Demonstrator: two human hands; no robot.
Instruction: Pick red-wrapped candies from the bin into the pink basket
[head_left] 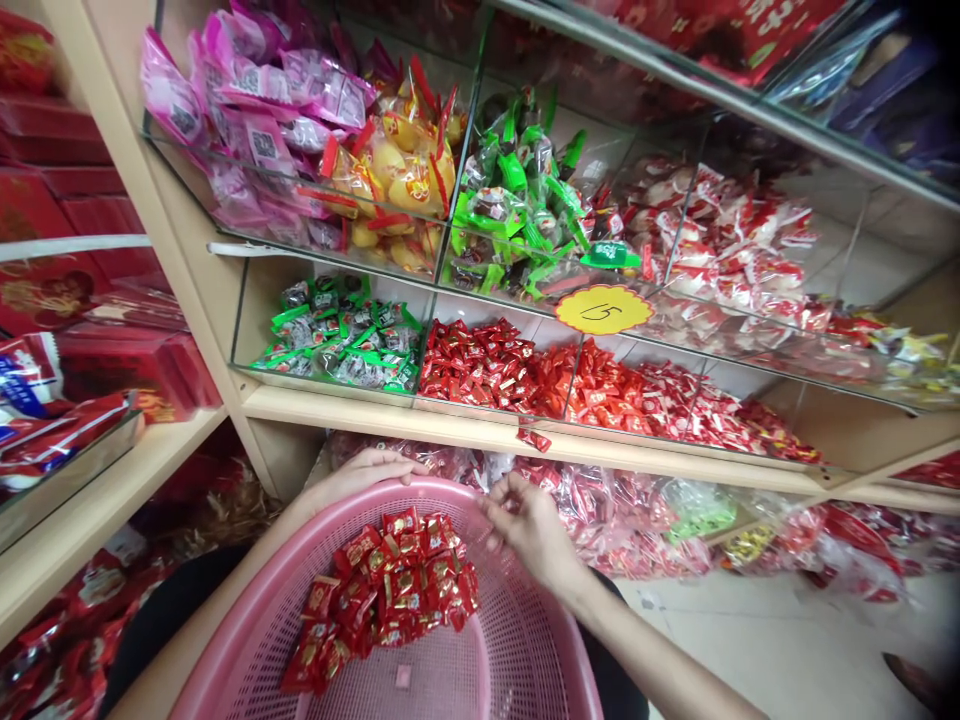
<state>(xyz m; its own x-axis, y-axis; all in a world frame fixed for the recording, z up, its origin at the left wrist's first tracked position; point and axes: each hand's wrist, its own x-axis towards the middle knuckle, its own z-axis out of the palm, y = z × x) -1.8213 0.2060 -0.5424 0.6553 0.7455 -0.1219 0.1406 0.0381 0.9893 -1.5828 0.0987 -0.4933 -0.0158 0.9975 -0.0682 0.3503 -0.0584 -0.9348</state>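
Note:
A pink plastic basket with perforated walls sits before me, tilted toward the shelf. Wrapped red candies are piled inside on its left and middle part. My left hand lies over the far rim, fingers bent around it, steadying the basket. Just inside the right part of the rim is my right hand, its fingers curled with thumb and fingertips close together. Whether anything small is between them cannot be made out. One red candy is at the wooden shelf's front edge, above my right hand.
Glass-divided shelves hold green-wrapped sweets, red candies, orange-red candies and purple packets. A yellow price tag hangs on the upper glass. Bagged sweets lie below; red boxes stand at left.

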